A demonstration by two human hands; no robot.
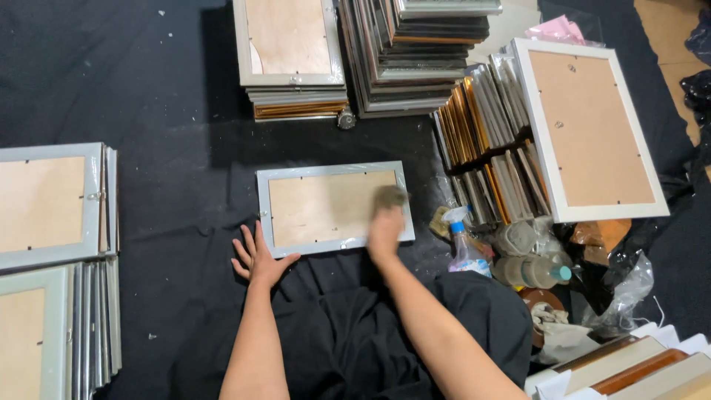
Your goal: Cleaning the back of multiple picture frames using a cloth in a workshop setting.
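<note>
From the head camera, 1 picture frame [333,208] lay face down on the black cloth [170,96], its silver border around a tan backing board, directly in front of the person. The left hand [257,259] rested flat on the cloth, fingers spread, its thumb touching the frame's lower left corner. The right hand [386,226] was closed around a brownish-grey rag [389,197] and pressed it onto the frame's right edge; the hand was blurred, so how the individual fingers sat could not be told.

Just to the right stood a spray bottle [465,248] with a white trigger, beside a second bottle [533,271] lying on its side with a teal cap. A large white frame [589,130] leaned on rows of upright frames. More stacks sat at the top [289,52] and on the left [52,204].

Judging the risks: the right elbow passed close to the spray bottle, so a wide stroke could tip it onto the cloth. With only a thumb bracing 1 corner, hard rubbing might slide the frame or bend the small tabs on its backing.
</note>
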